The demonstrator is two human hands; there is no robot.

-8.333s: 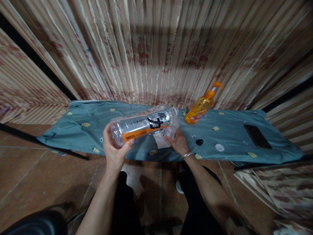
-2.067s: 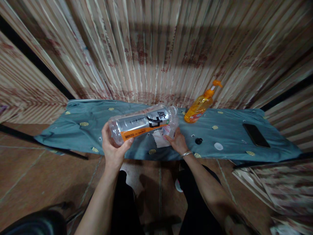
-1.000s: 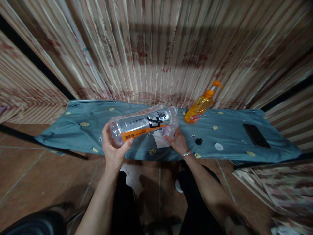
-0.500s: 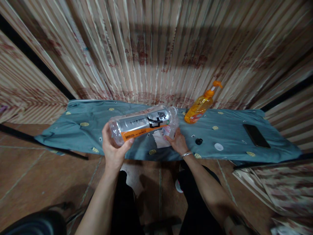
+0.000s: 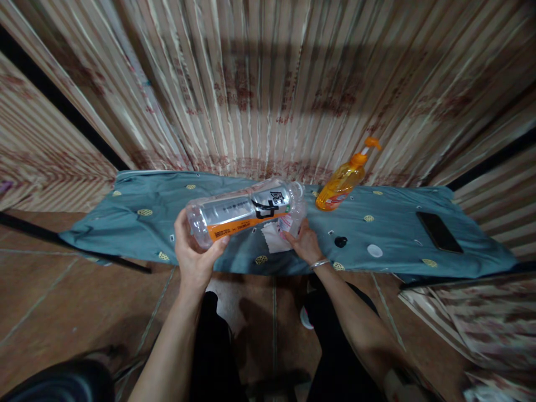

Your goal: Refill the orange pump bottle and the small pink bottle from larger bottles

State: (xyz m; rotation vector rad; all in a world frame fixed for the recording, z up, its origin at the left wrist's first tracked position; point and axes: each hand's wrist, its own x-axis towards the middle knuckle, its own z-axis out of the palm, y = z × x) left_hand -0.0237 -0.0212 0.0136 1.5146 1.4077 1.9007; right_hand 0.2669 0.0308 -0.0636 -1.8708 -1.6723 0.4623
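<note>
While left hand [image 5: 195, 267] is clamping clear silver-labelled plastic bottle [image 5: 245, 210], right hand [image 5: 307, 245] is holding small clear container [image 5: 286, 224].
Steady tilt likely helping.

Large bottle [image 5: 240, 212]: base partly covered by the fingers of the left hand [image 5: 195, 259]; fine label print beside the thumb, blurred. Clear container [image 5: 288, 224]: partly hidden by the fingers of the right hand [image 5: 307, 245]. White cloth [image 5: 275, 241], beside those fingertips: partly covered.

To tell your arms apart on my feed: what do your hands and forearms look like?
Left hand: ungloved, nothing worn at the wrist. Right hand: ungloved, a thin silvery bracelet at the wrist. No sleeve shows below either elbow.
</note>
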